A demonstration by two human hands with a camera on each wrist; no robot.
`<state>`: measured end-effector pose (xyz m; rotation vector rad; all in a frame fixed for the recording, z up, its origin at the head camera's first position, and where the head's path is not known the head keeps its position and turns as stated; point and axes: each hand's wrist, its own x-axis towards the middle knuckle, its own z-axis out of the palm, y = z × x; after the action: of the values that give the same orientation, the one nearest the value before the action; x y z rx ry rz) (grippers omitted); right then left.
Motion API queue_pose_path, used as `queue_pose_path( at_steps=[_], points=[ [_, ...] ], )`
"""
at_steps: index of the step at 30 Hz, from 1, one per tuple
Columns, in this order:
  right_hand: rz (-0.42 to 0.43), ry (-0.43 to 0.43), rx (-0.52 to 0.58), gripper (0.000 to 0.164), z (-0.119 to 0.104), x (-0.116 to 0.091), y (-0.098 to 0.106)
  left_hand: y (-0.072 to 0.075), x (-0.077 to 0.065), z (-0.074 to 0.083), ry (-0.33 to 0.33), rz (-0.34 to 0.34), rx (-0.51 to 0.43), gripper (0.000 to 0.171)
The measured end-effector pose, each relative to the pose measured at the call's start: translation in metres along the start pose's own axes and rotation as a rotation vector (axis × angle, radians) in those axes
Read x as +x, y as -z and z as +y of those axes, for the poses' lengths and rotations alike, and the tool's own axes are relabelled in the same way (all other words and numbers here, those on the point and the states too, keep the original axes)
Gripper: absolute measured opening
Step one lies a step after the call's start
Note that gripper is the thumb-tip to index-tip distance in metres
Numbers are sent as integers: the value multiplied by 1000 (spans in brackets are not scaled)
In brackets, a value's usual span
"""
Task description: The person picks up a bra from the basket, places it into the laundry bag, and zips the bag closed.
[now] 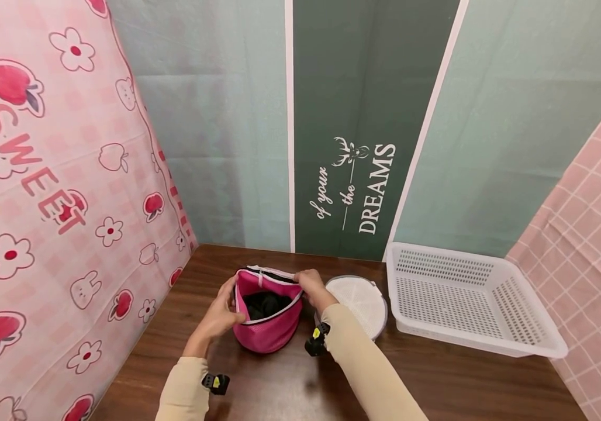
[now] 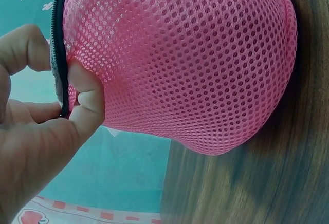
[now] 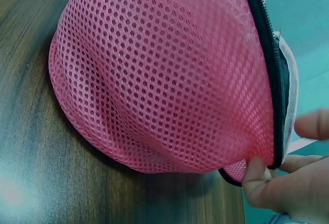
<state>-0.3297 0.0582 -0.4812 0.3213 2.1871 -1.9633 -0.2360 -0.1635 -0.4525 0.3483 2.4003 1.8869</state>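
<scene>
A pink mesh laundry bag [image 1: 268,334] with a black zipper round its mouth stands unzipped on the table. Inside it lies a dark, bunched item [image 1: 263,305] whose kind I cannot make out. My left hand [image 1: 221,313] pinches the left side of the rim, thumb on the outer mesh in the left wrist view. Across the mouth, my right hand [image 1: 312,286] pinches the right side of the rim near one end of the zipper [image 3: 272,54]. In both wrist views the bag's mesh wall bulges outward from the rim.
Just right of the bag lies a round white mesh piece [image 1: 358,304] with a grey edge, partly behind my right forearm. A white perforated plastic basket [image 1: 474,345] stands at the table's right. Patterned cloths [image 1: 216,146] hang behind and beside the brown wooden table [image 1: 258,386].
</scene>
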Motion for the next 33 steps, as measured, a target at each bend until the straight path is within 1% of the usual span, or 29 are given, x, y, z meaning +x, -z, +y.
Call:
queue_pose_path(
  at_steps=[1, 2, 3, 4, 6, 8, 10, 13, 16, 18, 22, 25, 27, 31, 33],
  points=[
    [33, 10, 20, 12, 0, 1, 0, 1, 1, -4, -5, 4, -4, 93],
    [65, 21, 33, 9, 0, 2, 1, 1, 3, -9, -11, 8, -12, 94],
    [89, 40, 42, 11, 0, 3, 2, 2, 5, -15, -13, 12, -17, 94],
    [112, 61, 38, 14, 0, 3, 2, 2, 5, -16, -13, 15, -19, 94],
    [158, 85, 35, 22, 1, 4, 3, 3, 7, -24, -15, 26, -19, 95],
    [202, 111, 42, 26, 0, 5, 4, 3, 7, -24, -13, 29, -17, 95],
    [246, 127, 64, 24, 0, 6, 4, 3, 5, -21, -11, 27, -21, 95],
    [282, 138, 123, 20, -2, 7, 5, 3, 1, -10, -17, 23, -29, 93],
    [285, 142, 155, 16, -5, 7, 4, 3, -5, 4, -24, 25, -20, 90],
    [280, 139, 179, 19, -5, 7, 3, 3, -7, 7, -35, 24, -19, 89],
    [255, 100, 259, 39, -7, 6, 4, 3, -9, 11, -25, 16, -12, 89],
    [222, 71, 314, 49, -7, 6, 5, 3, -10, 13, -8, 15, -5, 89],
    [201, 68, 337, 48, -7, 6, 6, 3, -11, 13, -2, 15, -7, 89],
    [180, 59, 400, 39, -7, 7, 8, 3, -8, 9, -12, 9, -12, 89],
    [185, 51, 424, 33, -8, 7, 9, 4, -6, 2, -18, 8, -24, 90]
  ],
)
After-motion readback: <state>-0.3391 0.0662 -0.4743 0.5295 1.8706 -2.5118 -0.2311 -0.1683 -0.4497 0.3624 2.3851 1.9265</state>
